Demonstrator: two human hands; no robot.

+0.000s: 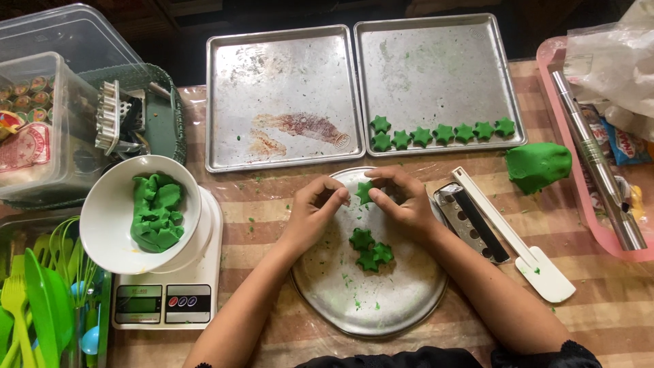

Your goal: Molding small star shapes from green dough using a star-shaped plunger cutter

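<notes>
Both hands meet over the far edge of a round metal plate [381, 307]. My right hand [402, 201] pinches a small green star-shaped dough piece [364, 193] between fingertips, and my left hand [315, 208] curls beside it, fingertips touching the same piece. Three more green dough stars [370, 249] lie clustered in the middle of the plate. Several finished stars [443, 133] sit in a row along the near edge of the right baking tray [436, 61].
An empty baking tray [283, 88] lies left of the filled one. A white bowl of green dough [157, 211] sits on a kitchen scale [163, 303]. A dough lump [538, 165], white spatula [518, 235], metal cutter [470, 221], rolling pin [596, 160] and plastic boxes [41, 116] surround the plate.
</notes>
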